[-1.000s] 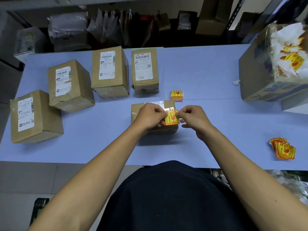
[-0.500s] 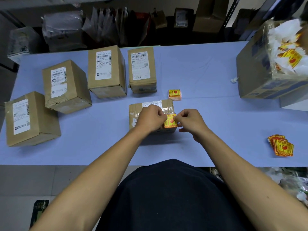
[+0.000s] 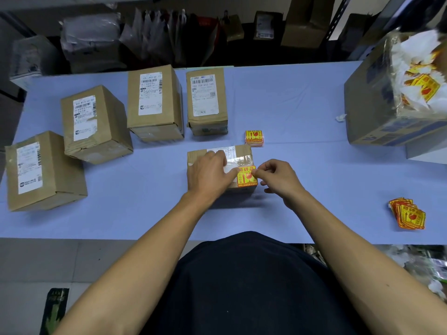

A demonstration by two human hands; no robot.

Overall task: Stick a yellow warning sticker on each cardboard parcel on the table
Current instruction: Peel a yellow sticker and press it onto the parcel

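A small cardboard parcel lies in front of me on the blue table. A yellow warning sticker sits at its near right corner. My left hand rests flat on the parcel, its thumb at the sticker's left edge. My right hand pinches the sticker's right edge with thumb and forefinger. Several more parcels with white labels stand to the left and behind: one, one, one, one.
A small stack of yellow stickers lies just behind the parcel. Another loose pile of stickers sits near the table's right front edge. A big open carton with sticker backing paper stands at the far right. Shelves with packages run behind the table.
The sticker has come down from between my hands onto the parcel's near right corner. My left hand has flattened onto the parcel top; my right hand still pinches the sticker's right edge.
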